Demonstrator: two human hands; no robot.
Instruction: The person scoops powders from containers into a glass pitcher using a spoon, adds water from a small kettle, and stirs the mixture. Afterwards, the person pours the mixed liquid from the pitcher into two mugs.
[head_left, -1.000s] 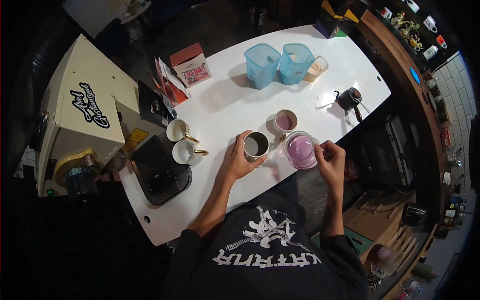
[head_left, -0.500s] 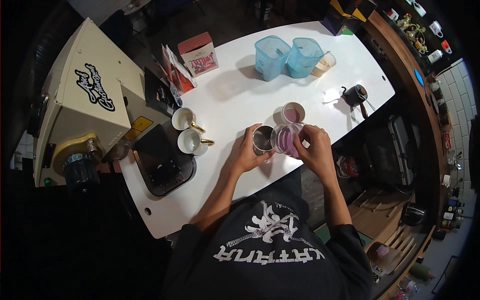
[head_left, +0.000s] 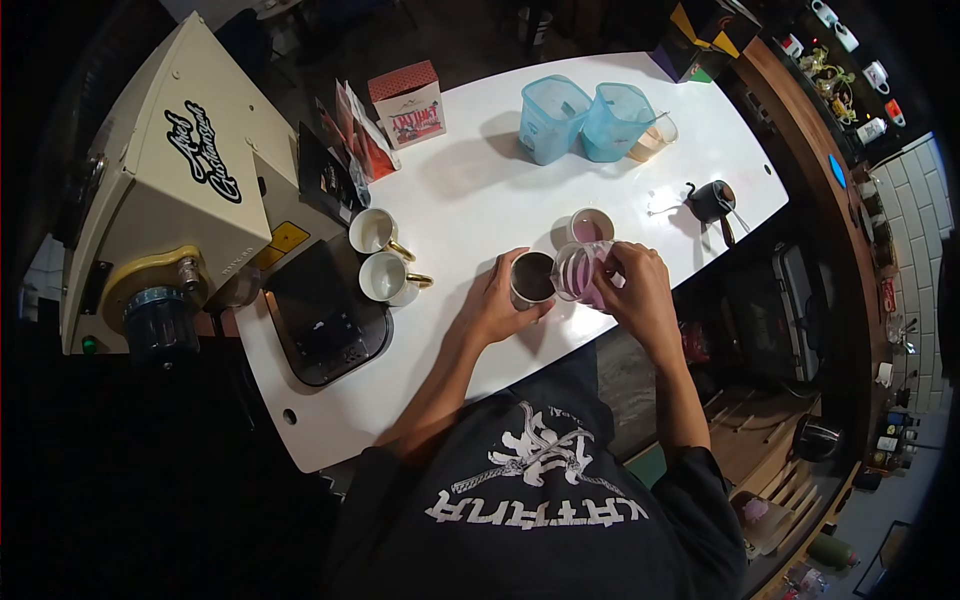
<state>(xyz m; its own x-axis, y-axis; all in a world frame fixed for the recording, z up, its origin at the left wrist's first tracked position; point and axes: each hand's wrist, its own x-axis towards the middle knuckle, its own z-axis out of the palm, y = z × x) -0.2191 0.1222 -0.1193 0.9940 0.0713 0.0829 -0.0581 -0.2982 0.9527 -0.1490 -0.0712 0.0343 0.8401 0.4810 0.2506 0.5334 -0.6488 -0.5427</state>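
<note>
My left hand (head_left: 497, 308) is wrapped around a cup (head_left: 533, 280) with a dark inside; whether that is liquid or the wall I cannot tell. Close to its right rim, my right hand (head_left: 642, 292) grips a clear pitcher (head_left: 576, 273) holding purple liquid. The pitcher leans toward the cup, and my fingers cover its right side. Just beyond it stands another cup (head_left: 590, 224) with pinkish-purple liquid inside.
Two white mugs with gold handles (head_left: 388, 277) stand left, beside a black scale-like tray (head_left: 325, 325) and a cream machine (head_left: 190, 150). Blue containers (head_left: 552, 120), a box (head_left: 408, 105) and pouches (head_left: 365, 135) line the far side. A small dark pot (head_left: 711, 202) sits right.
The pitcher and the held cup have drawn slightly apart, and the pitcher's tilt looks a little different. The whole view has shifted slightly.
</note>
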